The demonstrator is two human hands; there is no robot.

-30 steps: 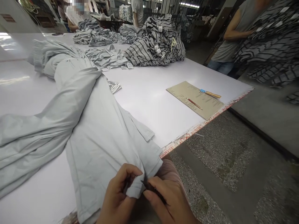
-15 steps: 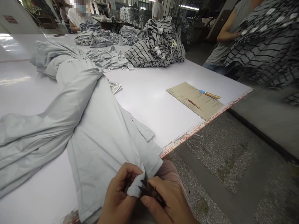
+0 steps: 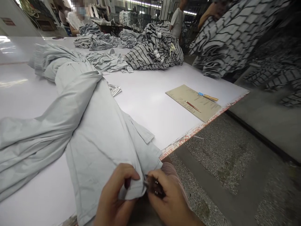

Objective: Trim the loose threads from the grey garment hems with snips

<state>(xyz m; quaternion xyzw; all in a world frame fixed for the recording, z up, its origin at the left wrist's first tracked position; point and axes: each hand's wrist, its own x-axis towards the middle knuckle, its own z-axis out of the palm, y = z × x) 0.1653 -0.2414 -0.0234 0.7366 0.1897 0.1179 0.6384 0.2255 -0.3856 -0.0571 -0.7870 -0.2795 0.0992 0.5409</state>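
A pale grey-blue garment (image 3: 103,125) lies across the table and drapes over its near edge. My left hand (image 3: 117,191) is closed on the garment's hem, pinching a folded bit of cloth between thumb and fingers. Just to the right, my right hand (image 3: 166,194) is wrapped round small dark thread snips (image 3: 155,185). The tip of the snips meets the hem beside my left fingers; whether the blades are parted is blurred.
On the white table (image 3: 145,97) lies a brown cardboard sheet (image 3: 188,97) bearing a reddish pencil (image 3: 193,106) and a yellow-handled tool (image 3: 210,97). Striped garments (image 3: 150,50) are heaped behind. At right, a person carries a striped bundle (image 3: 225,47) over the table's far edge.
The snips have turned, and their tips have closed in on the hem. The cloth in my left hand has shifted. At right, the person's striped bundle has moved left, over the table corner.
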